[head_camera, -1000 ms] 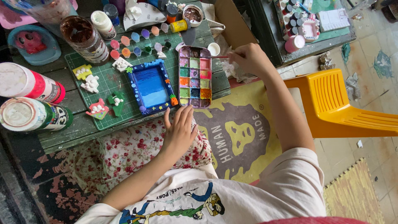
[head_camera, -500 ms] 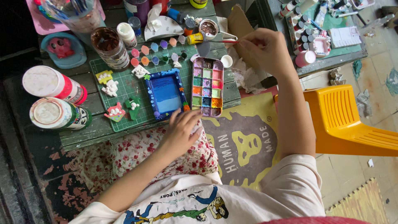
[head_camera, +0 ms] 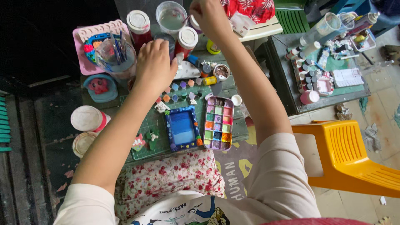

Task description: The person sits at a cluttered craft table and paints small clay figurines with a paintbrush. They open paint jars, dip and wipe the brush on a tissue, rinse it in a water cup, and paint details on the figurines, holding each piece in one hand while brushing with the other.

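From the head camera, the left hand [head_camera: 155, 62] is reaching beyond the blue picture frame [head_camera: 182, 128], fingers curled over a dark jar [head_camera: 166, 41]; whether it is gripping is unclear. Farther beyond the frame, the right hand [head_camera: 210, 16] is closing around a thin brush [head_camera: 186, 19] dipping into a clear water cup [head_camera: 171, 17].

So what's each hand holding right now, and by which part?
The right hand pinches a thin brush handle by its upper end, its tip in the clear water cup. The left hand reaches among the jars; any hold is hidden.
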### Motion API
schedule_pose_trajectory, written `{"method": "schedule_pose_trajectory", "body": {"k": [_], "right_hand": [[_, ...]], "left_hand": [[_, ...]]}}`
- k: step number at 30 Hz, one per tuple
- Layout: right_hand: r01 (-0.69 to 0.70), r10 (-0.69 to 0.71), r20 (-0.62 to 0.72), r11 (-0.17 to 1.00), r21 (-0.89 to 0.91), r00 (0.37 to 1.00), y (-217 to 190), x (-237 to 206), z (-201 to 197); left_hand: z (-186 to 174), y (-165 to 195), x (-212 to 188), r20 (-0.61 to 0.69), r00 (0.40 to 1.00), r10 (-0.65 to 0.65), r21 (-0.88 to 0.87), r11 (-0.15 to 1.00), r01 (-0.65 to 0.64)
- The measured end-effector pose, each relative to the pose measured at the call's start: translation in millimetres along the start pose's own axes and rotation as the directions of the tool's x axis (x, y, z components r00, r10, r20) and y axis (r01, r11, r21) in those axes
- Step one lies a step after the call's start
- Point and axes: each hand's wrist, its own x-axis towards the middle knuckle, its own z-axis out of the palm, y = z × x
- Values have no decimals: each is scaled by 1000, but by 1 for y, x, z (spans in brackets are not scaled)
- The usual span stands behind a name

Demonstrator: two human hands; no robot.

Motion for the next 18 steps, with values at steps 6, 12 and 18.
{"method": "schedule_pose_trajectory", "body": {"k": [6,12,18], "right_hand": [[-144,161,257,986,-82,953,2,33,37],[-18,38,144,990,-138,989,16,24,47],[23,15,181,979,-203,983,26,24,50]], "left_hand": [[74,-45,66,46,998,-42,170,985,34],[113,-65,84,193,975,-110,158,984,80],[121,-62,84,187,974,-129,156,983,100]]}}
